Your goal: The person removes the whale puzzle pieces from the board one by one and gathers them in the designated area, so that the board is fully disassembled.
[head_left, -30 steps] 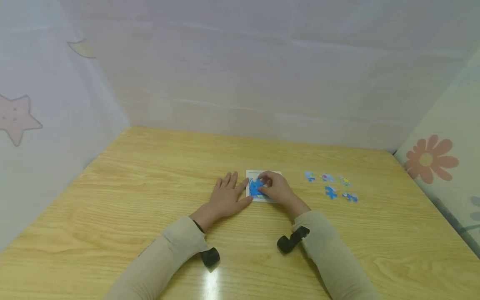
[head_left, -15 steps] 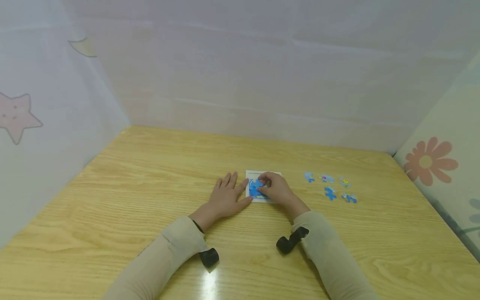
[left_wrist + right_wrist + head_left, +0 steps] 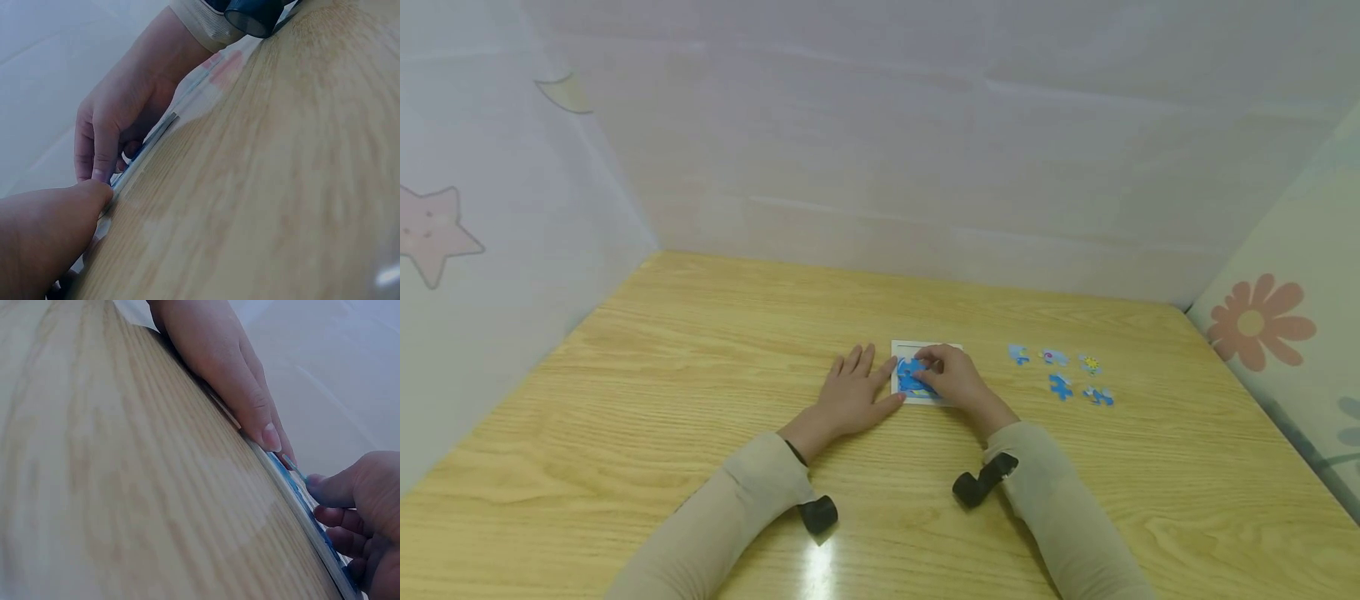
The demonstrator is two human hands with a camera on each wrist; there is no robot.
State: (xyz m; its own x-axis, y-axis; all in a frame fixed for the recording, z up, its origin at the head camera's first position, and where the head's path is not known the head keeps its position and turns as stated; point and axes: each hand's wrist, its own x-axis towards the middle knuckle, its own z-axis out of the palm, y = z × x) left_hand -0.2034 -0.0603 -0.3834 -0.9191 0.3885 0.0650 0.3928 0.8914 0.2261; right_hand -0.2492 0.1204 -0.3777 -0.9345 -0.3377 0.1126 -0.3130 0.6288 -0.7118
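A small white-rimmed puzzle board (image 3: 895, 385) lies on the table, with blue pieces in its lower part. My right hand (image 3: 957, 377) pinches a blue puzzle piece (image 3: 912, 365) between thumb and fingers over the board's left side. In the right wrist view this piece (image 3: 292, 466) is tilted, with one edge raised above the board. My left hand (image 3: 850, 397) lies flat on the table, fingers spread, its thumb and index fingertip at the board's left edge. The right hand hides the board's right part.
Several loose puzzle pieces lie right of the board, including one with a yellow sun (image 3: 1092, 363), a plain blue one (image 3: 1061, 387) and a blue-and-white one (image 3: 1099, 396). A pale cloth wall (image 3: 880, 167) stands behind the wooden table (image 3: 700, 350).
The pinched piece has shifted slightly away from me and changed its tilt, showing more of the blue pieces below it. Both hands stay nearly in place.
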